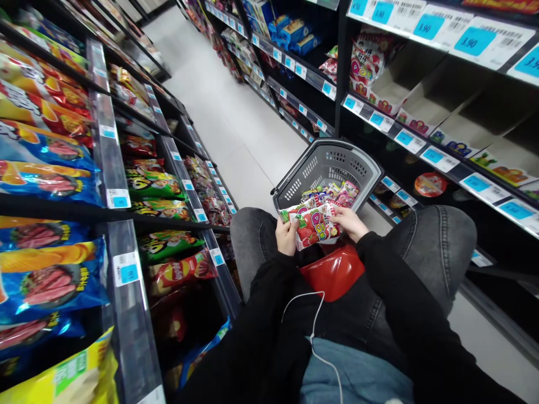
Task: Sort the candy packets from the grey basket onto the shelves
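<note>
Over the near rim of a grey shopping basket (290,163), my left hand (287,235) pinches the left end of a red-and-white gummy candy packet (314,229) with strawberries printed on it. My right hand (350,222) is closed on the packet's right end. Just behind it shows a second similar packet (295,210), partly covered; whether my fingers also grip that one I cannot tell. Inside the basket lie several colourful candy packets (346,193), some hidden by the packet in my hands.
Shelves of bagged snacks (54,275) line the left side. On the right, a shelf holds cardboard trays (433,95) and more gummy packets (368,59). A red plastic object (334,274) sits between my bent knees, and a white cable (314,331) hangs down my front. The aisle floor (219,106) stretches ahead.
</note>
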`<action>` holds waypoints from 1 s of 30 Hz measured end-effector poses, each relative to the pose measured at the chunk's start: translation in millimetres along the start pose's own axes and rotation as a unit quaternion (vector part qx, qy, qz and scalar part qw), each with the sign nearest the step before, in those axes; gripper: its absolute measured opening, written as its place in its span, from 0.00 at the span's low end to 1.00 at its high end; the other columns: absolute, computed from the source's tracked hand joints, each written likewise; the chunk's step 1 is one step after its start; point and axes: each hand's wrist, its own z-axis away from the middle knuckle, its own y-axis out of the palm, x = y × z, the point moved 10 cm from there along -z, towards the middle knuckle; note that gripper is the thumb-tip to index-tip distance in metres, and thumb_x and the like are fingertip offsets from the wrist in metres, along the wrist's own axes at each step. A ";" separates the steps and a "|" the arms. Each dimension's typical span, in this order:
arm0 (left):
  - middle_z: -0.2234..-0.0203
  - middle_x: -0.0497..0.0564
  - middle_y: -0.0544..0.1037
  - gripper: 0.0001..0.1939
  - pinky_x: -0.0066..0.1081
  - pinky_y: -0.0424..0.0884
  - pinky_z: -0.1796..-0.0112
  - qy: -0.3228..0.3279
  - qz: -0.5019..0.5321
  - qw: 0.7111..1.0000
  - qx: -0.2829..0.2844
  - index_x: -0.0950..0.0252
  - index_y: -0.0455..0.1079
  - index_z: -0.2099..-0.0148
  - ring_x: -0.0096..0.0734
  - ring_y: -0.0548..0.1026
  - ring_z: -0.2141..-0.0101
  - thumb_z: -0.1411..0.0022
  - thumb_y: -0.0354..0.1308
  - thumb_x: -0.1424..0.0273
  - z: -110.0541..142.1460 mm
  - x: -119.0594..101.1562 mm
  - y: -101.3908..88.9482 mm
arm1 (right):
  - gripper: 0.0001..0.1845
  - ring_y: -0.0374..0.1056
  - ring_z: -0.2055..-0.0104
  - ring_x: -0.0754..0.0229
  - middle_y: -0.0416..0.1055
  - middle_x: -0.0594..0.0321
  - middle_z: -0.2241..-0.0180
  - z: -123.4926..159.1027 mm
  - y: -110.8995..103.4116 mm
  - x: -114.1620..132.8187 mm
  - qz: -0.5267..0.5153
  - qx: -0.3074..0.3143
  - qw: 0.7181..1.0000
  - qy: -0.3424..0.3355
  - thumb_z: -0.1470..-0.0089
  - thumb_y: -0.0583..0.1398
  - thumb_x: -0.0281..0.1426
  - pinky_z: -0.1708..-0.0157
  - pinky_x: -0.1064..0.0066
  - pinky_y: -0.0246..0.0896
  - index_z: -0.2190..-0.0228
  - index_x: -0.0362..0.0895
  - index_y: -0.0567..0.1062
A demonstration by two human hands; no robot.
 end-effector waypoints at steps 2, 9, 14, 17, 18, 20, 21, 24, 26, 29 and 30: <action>0.55 0.57 0.73 0.26 0.31 0.66 0.53 0.002 -0.006 1.000 -0.002 0.67 0.77 0.74 0.39 0.72 0.55 0.49 0.57 0.46 -0.3 -1.1 -1.3 | 0.07 0.67 0.77 0.64 0.71 0.65 0.78 -2.0 4.0 -3.0 0.017 0.011 1.000 0.014 0.61 0.62 0.24 0.78 0.74 0.62 0.75 0.42 0.69; 0.59 0.56 0.74 0.25 0.32 0.66 0.53 -0.047 0.006 0.998 -0.028 0.68 0.77 0.74 0.40 0.73 0.56 0.52 0.60 0.48 -4.5 10.8 -5.9 | 0.05 0.65 0.77 0.65 0.69 0.65 0.78 -13.0 6.5 -9.0 0.062 0.015 0.998 0.003 0.57 0.62 0.28 0.77 0.75 0.59 0.74 0.42 0.70; 0.59 0.57 0.75 0.23 0.32 0.66 0.53 -0.075 0.022 0.996 -0.030 0.69 0.77 0.74 0.41 0.73 0.56 0.52 0.61 0.51 -5.3 19.1 -5.2 | 0.02 0.64 0.77 0.66 0.68 0.66 0.79 -14.9 7.1 -10.0 0.055 0.012 0.998 -0.002 0.55 0.58 0.28 0.77 0.76 0.57 0.75 0.42 0.69; 0.59 0.57 0.74 0.22 0.33 0.66 0.53 -0.081 0.023 0.996 -0.027 0.68 0.77 0.74 0.41 0.73 0.57 0.52 0.62 0.51 -5.1 20.9 -4.8 | 0.03 0.64 0.76 0.65 0.68 0.66 0.78 -14.8 7.6 -9.6 0.048 0.011 0.999 -0.001 0.55 0.57 0.29 0.76 0.75 0.57 0.75 0.42 0.69; 0.60 0.57 0.74 0.22 0.33 0.66 0.53 -0.083 0.021 0.996 -0.027 0.68 0.77 0.75 0.40 0.73 0.57 0.52 0.62 0.51 -5.1 21.3 -4.8 | 0.03 0.64 0.75 0.64 0.68 0.66 0.78 -15.0 8.0 -9.4 0.048 0.013 0.999 -0.003 0.56 0.58 0.30 0.75 0.74 0.58 0.75 0.43 0.69; 0.60 0.57 0.74 0.22 0.33 0.66 0.53 -0.085 0.013 0.996 -0.027 0.68 0.76 0.76 0.40 0.73 0.58 0.52 0.61 0.51 -5.2 22.0 -5.1 | 0.04 0.65 0.74 0.63 0.68 0.66 0.79 -15.9 8.3 -9.6 0.053 0.016 0.998 -0.006 0.56 0.58 0.31 0.75 0.74 0.58 0.75 0.43 0.69; 0.61 0.57 0.74 0.23 0.33 0.66 0.53 -0.085 0.010 0.996 -0.026 0.68 0.76 0.76 0.40 0.73 0.58 0.52 0.61 0.51 -5.3 22.2 -5.2 | 0.05 0.66 0.73 0.63 0.68 0.65 0.79 -16.5 8.3 -9.8 0.056 0.017 0.998 -0.008 0.56 0.58 0.32 0.75 0.74 0.58 0.75 0.43 0.69; 0.61 0.57 0.75 0.23 0.34 0.67 0.54 -0.082 0.004 0.996 -0.024 0.68 0.76 0.75 0.40 0.73 0.58 0.52 0.61 0.50 -5.9 22.6 -5.0 | 0.06 0.66 0.73 0.62 0.68 0.65 0.79 -18.6 7.6 -9.2 0.068 0.015 0.997 -0.021 0.57 0.58 0.33 0.73 0.73 0.59 0.75 0.43 0.69; 0.61 0.57 0.74 0.23 0.34 0.67 0.54 -0.083 0.005 0.996 -0.024 0.68 0.77 0.75 0.40 0.73 0.58 0.53 0.61 0.49 -6.1 23.5 -5.0 | 0.07 0.66 0.73 0.62 0.68 0.66 0.79 -19.3 6.9 -8.6 0.076 0.010 0.997 -0.026 0.58 0.59 0.34 0.73 0.73 0.59 0.75 0.43 0.69; 0.60 0.58 0.74 0.24 0.34 0.67 0.54 -0.085 0.008 0.996 -0.024 0.68 0.77 0.74 0.41 0.73 0.58 0.53 0.61 0.49 -6.2 24.5 -4.7 | 0.07 0.64 0.74 0.64 0.68 0.66 0.79 -18.4 6.5 -7.5 0.075 0.005 0.997 -0.026 0.58 0.58 0.33 0.73 0.74 0.58 0.75 0.43 0.69; 0.60 0.58 0.74 0.25 0.34 0.67 0.54 -0.086 0.009 0.996 -0.023 0.68 0.77 0.74 0.41 0.73 0.58 0.53 0.60 0.49 -6.3 24.7 -4.5 | 0.06 0.64 0.74 0.64 0.68 0.66 0.78 -17.8 6.4 -7.1 0.073 0.003 0.997 -0.025 0.58 0.58 0.33 0.73 0.74 0.58 0.75 0.43 0.69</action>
